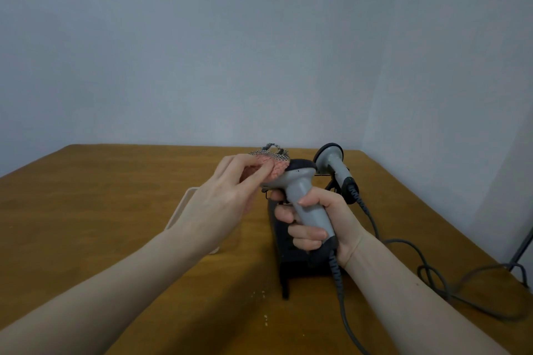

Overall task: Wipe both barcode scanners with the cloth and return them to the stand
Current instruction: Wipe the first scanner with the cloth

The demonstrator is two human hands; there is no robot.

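Wiping scanner one, just above the stand

Right hand (pixel 326 225) is clamped round the grip of the scanner (pixel 302 193), held over the stand (pixel 284 242); left hand (pixel 227 199) pinches the cloth (pixel 274 168) against its head. Second scanner (pixel 334 166) sits at the stand's far end. My worry: the cables (pixel 432 277) loop right of the stand, so a tug could snag and topple it. No readable labels or brands.
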